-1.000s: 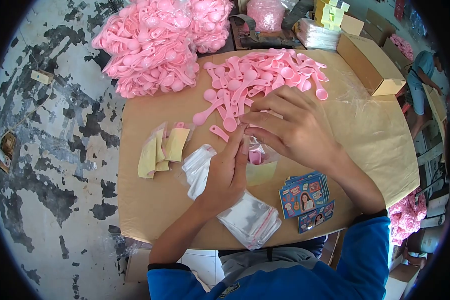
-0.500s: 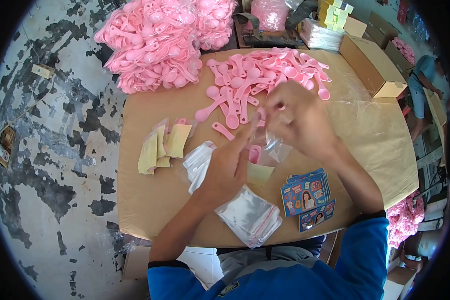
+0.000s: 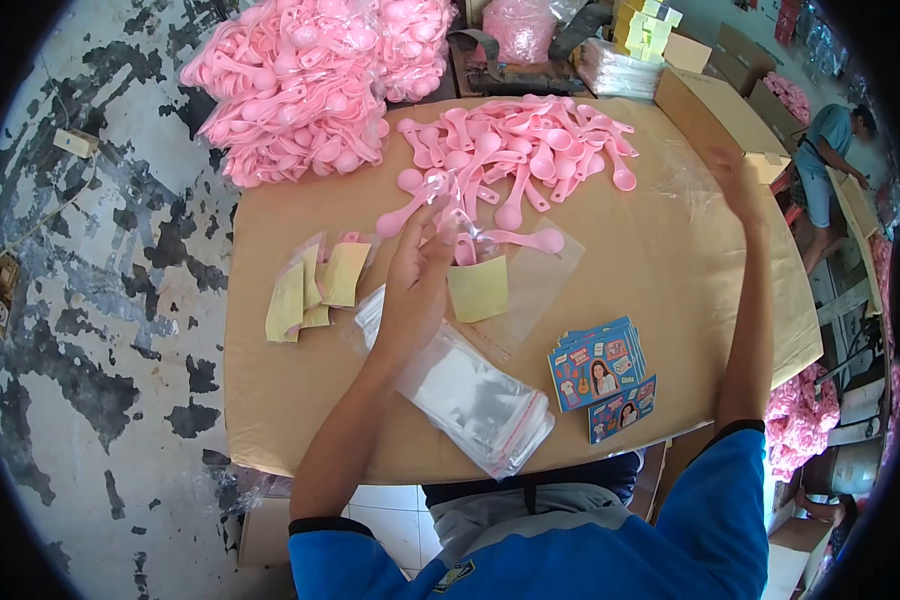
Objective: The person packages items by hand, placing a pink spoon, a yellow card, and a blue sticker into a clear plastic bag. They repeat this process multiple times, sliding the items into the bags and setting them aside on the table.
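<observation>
My left hand [image 3: 420,265] has its fingers closed on a clear plastic bag [image 3: 540,285], raised over the middle of the table. A pale yellow card [image 3: 478,290] shows through or against the bag, and a pink measuring spoon [image 3: 535,240] overlaps it in this view. My right hand [image 3: 738,185] is off to the right beside the cardboard box, its fingers smeared by motion. Under my left wrist lies a stack of flat clear bags [image 3: 480,400]. Beyond my left hand spreads a heap of loose pink spoons [image 3: 530,145].
Filled packets with yellow cards [image 3: 315,285] lie at the left. Blue printed cards [image 3: 600,365] are stacked front right. Large bags of pink spoons [image 3: 300,90] stand back left, a cardboard box [image 3: 715,110] back right. A person [image 3: 830,150] works at the far right.
My right hand has moved away from the bag, out to the right. My left hand still holds the bag, which now hangs more spread out. The view has shifted slightly.
</observation>
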Tool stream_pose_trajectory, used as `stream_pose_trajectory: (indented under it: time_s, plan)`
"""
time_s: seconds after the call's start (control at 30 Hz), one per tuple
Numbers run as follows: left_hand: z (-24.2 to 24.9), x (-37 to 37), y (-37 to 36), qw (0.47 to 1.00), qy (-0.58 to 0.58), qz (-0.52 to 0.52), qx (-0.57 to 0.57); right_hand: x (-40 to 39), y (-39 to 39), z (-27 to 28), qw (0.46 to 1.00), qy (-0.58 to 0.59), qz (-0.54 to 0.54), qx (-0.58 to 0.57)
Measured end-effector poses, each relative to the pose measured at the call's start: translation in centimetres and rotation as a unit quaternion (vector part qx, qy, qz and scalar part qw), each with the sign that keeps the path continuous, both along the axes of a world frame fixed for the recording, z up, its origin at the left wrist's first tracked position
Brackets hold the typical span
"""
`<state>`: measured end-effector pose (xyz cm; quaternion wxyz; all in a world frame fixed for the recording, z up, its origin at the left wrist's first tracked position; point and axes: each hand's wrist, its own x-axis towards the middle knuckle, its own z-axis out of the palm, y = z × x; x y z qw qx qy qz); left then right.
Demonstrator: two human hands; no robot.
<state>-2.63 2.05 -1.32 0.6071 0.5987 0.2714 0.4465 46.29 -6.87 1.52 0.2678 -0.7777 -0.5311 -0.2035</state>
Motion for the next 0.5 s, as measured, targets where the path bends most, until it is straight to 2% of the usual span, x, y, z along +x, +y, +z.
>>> stream_pose_trajectory:
  time_s: [0.03, 0.13, 0.17, 0.2, 0.27, 0.33, 0.43, 0.5]
  plan:
    - [0.0, 0.1, 0.0, 1.000, 0.012, 0.000, -0.012, -2.6, -0.1, 3.1, 0.992, 0.123, -0.025, 0.004]
    - [-0.3, -0.2, 0.6, 0.998, 0.057, 0.000, 0.005, -9.5, -0.6, 5.3, 0.969, 0.136, 0.148, 0.141]
    - [-0.3, -0.2, 0.8, 0.997, 0.073, 0.000, 0.018, -12.8, -0.4, 4.8, 0.930, 0.228, 0.249, 0.143]
    - [0.6, -0.2, 0.2, 0.997, 0.067, -0.018, 0.031, -16.5, -0.4, 4.1, 0.873, 0.318, 0.343, 0.140]
    - [3.2, -0.1, -1.7, 0.995, 0.056, -0.054, 0.056, -23.7, -1.1, 4.4, 0.879, 0.253, 0.403, -0.005]
    - [3.5, 0.7, -3.0, 0.990, 0.023, -0.077, 0.114, -28.5, -1.3, 4.2, 0.847, 0.277, 0.454, -0.006]
    - [4.3, 2.1, -3.5, 0.983, -0.001, -0.108, 0.150, -29.4, -1.8, 3.8, 0.813, 0.346, 0.463, -0.069]
    - [5.3, 2.6, -3.8, 0.989, -0.001, -0.129, 0.068, -28.9, -1.8, 3.2, 0.798, 0.413, 0.439, -0.019]
